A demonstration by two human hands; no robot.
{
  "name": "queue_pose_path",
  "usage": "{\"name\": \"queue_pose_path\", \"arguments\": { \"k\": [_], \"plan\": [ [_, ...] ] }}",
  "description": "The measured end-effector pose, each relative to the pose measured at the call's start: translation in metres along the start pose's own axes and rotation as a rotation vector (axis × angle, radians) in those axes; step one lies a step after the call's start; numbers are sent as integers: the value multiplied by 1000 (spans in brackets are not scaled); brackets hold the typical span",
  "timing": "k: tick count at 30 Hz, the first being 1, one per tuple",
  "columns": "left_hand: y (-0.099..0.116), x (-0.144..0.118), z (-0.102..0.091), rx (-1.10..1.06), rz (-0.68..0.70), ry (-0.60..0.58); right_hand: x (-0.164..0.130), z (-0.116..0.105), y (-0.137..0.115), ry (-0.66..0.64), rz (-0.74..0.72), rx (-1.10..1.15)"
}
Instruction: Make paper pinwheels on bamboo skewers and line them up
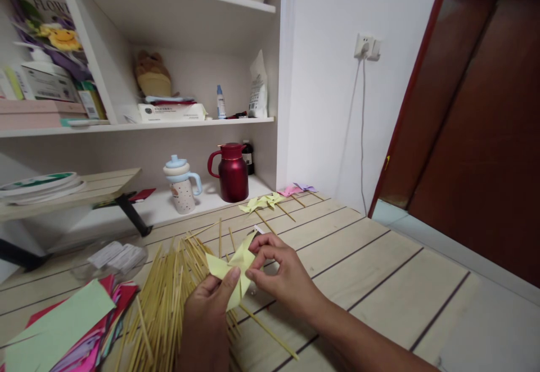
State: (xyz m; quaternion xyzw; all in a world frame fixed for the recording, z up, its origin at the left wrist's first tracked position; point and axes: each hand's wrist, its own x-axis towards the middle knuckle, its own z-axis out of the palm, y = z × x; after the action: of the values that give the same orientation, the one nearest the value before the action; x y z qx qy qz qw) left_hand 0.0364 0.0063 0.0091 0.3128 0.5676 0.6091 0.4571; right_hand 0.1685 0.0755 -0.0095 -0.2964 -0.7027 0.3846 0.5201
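A pale yellow paper pinwheel (242,255) is between my hands above the slatted table. My left hand (208,310) grips its lower left part, thumb pressed on the paper near the centre. At the right side of the paper, the fingers of my right hand (278,268) are pinched together on its edge. Whether a small piece is also between those fingertips is hidden. Just left of the pinwheel lies a large pile of thin wooden sticks (169,293). One loose stick (270,332) points toward the lower right below my hands.
Finished-looking yellow pinwheels (261,202), a pink one (290,190) and a purple one (304,187) lie on sticks at the table's back. Coloured paper sheets (63,324) are stacked at left, near a clear bag (116,256). A tumbler (181,186) and red jug (233,174) stand behind.
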Motion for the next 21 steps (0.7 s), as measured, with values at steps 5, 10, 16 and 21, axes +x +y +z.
{"name": "queue_pose_path", "arguments": {
  "k": [5,10,16,21],
  "plan": [
    [0,-1,1,1,-33,4,0,0,-1,-9,-17,-22],
    [1,0,3,-34,-39,10,0,0,-1,-15,-23,-46],
    [-1,1,4,-93,-53,19,-1,1,1,11,-4,-16],
    [9,-1,6,-125,-82,44,0,0,3,7,8,58]
  ]
}}
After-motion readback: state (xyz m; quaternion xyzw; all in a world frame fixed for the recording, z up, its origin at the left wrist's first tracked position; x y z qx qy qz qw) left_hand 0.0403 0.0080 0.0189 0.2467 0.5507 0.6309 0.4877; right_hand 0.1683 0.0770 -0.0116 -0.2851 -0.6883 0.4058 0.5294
